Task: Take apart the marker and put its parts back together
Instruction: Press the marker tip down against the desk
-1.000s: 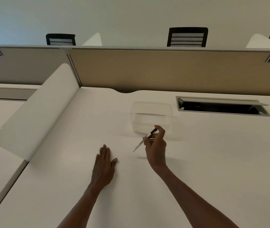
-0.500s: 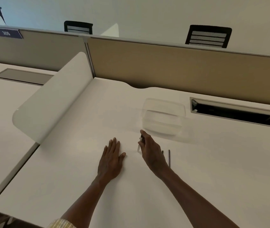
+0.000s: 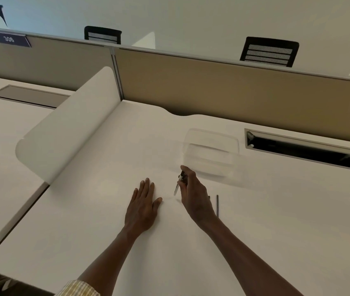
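Note:
My right hand [image 3: 193, 193] holds a thin marker part [image 3: 178, 185] with a dark top and a pale shaft, its tip pointing down at the white desk [image 3: 276, 210]. A thin dark rod [image 3: 217, 205] lies on the desk just right of that hand, and another small dark piece beside it is mostly hidden behind the hand. Flat on the desk, my left hand [image 3: 144, 207] rests with its fingers straight, a little left of the marker part.
A clear plastic box [image 3: 211, 152] stands just beyond my right hand. An open cable slot [image 3: 304, 149] lies at the back right. A curved white divider [image 3: 67, 133] rises on the left, and a tan partition [image 3: 212, 88] closes the back of the desk.
My right hand has dropped from above the desk toward its surface and turned the marker part more upright. The view swung left, and the dark rod came into sight. My left hand stays flat.

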`<state>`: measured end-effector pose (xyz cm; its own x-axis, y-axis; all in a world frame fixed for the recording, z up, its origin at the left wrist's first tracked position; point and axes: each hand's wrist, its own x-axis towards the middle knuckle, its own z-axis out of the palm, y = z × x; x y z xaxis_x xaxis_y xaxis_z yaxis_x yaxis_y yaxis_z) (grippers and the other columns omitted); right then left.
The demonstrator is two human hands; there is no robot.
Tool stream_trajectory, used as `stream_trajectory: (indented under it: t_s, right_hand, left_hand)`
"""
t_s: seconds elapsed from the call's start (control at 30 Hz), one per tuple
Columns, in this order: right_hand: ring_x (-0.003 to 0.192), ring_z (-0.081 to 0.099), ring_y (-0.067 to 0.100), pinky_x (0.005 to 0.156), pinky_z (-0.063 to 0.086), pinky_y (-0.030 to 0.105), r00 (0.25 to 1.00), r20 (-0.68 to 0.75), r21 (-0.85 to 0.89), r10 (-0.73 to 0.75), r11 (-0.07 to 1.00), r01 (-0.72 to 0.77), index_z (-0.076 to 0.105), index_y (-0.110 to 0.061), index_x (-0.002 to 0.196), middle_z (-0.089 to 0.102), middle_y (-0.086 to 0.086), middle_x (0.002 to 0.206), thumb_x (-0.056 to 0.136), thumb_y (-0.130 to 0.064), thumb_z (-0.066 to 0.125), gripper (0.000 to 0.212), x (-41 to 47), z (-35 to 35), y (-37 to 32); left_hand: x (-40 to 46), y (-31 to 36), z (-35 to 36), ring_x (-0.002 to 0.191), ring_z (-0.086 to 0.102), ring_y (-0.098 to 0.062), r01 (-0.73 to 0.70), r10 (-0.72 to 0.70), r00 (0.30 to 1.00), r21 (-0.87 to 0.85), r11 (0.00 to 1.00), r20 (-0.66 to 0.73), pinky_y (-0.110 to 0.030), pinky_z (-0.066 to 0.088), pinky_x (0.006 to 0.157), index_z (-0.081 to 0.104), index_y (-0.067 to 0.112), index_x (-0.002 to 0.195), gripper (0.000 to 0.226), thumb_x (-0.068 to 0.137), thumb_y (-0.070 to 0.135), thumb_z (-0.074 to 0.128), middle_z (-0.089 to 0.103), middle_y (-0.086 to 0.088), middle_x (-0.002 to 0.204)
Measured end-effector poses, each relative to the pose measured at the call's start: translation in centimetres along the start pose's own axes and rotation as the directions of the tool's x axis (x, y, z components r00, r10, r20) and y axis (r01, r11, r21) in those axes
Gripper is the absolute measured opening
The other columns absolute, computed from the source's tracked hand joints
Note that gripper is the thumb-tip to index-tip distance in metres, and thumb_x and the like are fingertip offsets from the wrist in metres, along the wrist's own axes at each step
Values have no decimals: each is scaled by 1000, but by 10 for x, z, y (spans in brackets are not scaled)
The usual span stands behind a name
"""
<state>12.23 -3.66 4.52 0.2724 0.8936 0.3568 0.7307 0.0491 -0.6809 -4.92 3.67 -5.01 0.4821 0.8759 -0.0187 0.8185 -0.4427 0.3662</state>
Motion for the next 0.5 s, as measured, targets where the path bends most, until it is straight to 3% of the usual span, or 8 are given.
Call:
stream_trajectory:
  t_s: [0.1,0.23,0.5]
  right_hand:
    - [95,60,12,80,36,9,999,24,-53,-46,997,48,36,-23,137,64,1,111,96,-7,54,48,-1,4,3]
    - [96,64,16,81,48,22,992,67,-67,-109,991,113,35,-17,138,66,6,109,95,-7,55,49,-4,7,9]
    - [96,65,18,82,49,23,993,59,-74,-107,991,111,37,-13,139,66,8,107,96,-7,55,47,-4,8,11]
  left_hand:
    - [0,0,0,150,-10,-12,0,0,1000,7,1000,-1,-29,-5,120,8,14,155,78,92,60,5,-5,-1,164]
    - [0,0,0,150,-9,-13,4,-4,1000,10,1000,-2,-30,-3,121,10,14,155,79,91,60,4,-3,-1,164]
    - [0,1,0,150,-7,-13,-1,1,1000,3,1000,-10,-31,-1,121,12,13,155,80,91,60,5,-2,-1,163]
